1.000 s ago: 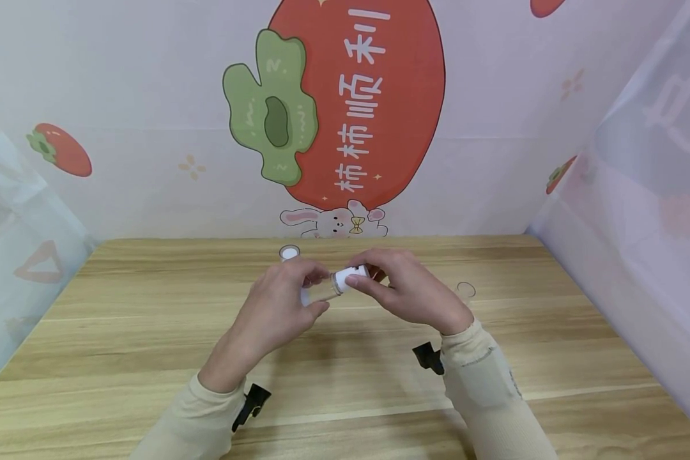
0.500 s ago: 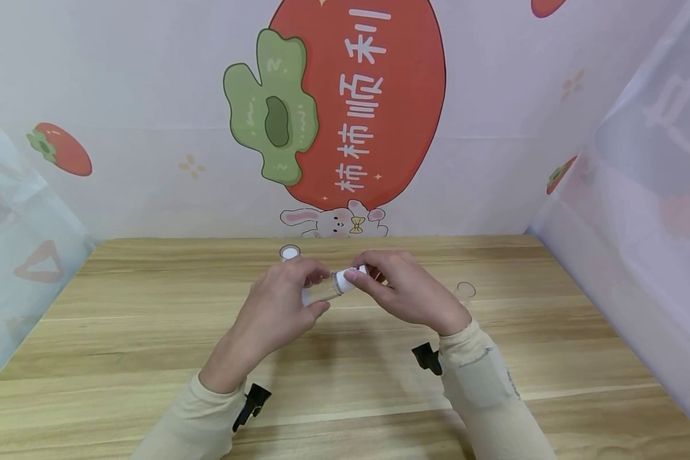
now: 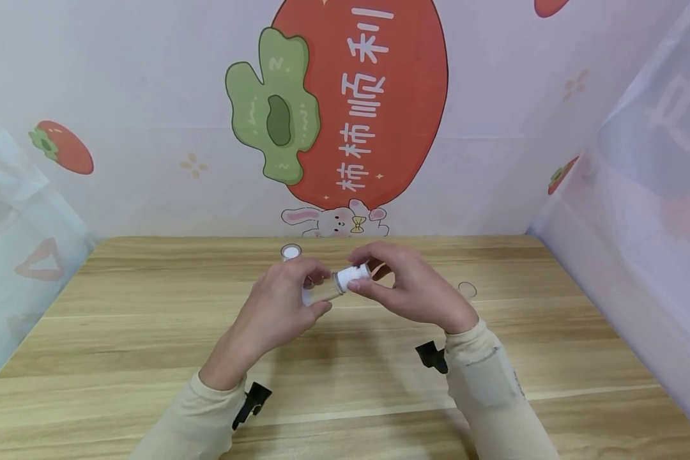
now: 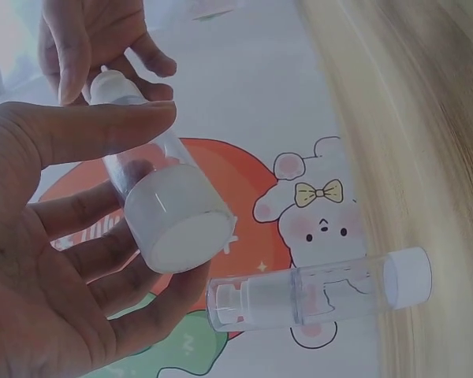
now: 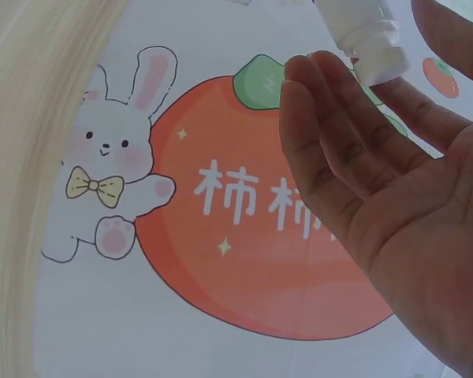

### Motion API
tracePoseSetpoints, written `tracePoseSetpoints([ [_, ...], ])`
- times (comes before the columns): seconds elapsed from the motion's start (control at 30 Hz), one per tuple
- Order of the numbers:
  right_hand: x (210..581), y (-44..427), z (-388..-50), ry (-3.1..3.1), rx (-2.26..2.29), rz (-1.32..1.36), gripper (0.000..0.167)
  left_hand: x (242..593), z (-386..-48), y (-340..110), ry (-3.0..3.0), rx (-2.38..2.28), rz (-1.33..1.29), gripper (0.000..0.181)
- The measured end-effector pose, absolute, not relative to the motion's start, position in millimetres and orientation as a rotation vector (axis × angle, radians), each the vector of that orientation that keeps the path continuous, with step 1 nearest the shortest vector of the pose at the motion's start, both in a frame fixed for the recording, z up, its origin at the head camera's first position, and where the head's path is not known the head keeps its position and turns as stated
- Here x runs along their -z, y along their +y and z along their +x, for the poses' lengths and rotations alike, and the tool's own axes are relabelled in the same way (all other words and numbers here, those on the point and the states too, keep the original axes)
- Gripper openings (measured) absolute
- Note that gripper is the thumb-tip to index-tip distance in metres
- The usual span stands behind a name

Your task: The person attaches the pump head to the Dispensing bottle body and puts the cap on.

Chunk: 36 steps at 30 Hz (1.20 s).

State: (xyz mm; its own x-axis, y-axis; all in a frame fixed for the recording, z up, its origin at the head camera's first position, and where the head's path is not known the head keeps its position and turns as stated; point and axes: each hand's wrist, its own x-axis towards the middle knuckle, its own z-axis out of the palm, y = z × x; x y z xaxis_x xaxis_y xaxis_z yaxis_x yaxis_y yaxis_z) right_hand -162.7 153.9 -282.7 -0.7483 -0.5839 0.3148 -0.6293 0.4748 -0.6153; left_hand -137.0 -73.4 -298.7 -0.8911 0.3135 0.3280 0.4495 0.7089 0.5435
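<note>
My left hand (image 3: 282, 306) grips the clear body of a pump bottle (image 3: 324, 292), which is tilted with its white base (image 4: 181, 224) toward the palm. My right hand (image 3: 411, 287) pinches the white pump collar (image 3: 352, 278) at the other end between thumb and fingers. In the right wrist view the white pump head (image 5: 378, 63) shows beside the fingers, partly cut off by the frame. A second clear pump bottle (image 4: 339, 291) with a white base and clear cap stands upright behind my left hand.
On the wooden table (image 3: 333, 396), right of my right hand, is a clear round piece (image 3: 467, 289) with a thin dark rim. A printed cloth backdrop (image 3: 149, 96) rises behind the table, with cloth along both sides.
The right thumb has drawn back a little on the collar and the fingers have spread, so more of the white collar shows. My left hand keeps its grip on the bottle.
</note>
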Motion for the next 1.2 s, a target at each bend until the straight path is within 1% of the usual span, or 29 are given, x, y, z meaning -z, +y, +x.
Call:
tracePoseSetpoints([
  [0.27,282.2,156.0,-163.0,-2.6,-1.12,1.164,0.041,300.1,-138.8,-75.1,-2.717,0.971,-0.641,0.034],
  [0.4,282.0,156.5,-162.9,-2.586,-1.129,1.189,0.043,299.8,-139.0,-75.5,-2.733,0.99,-0.643,0.033],
  [0.77,283.3,156.3,-164.6,-2.58,-1.111,1.211,0.043,299.8,-139.1,-76.3,-2.741,1.019,-0.662,0.032],
  [1.2,285.1,154.1,-165.8,-2.596,-1.104,1.203,0.033,300.1,-137.8,-75.8,-2.734,1.037,-0.65,0.032],
])
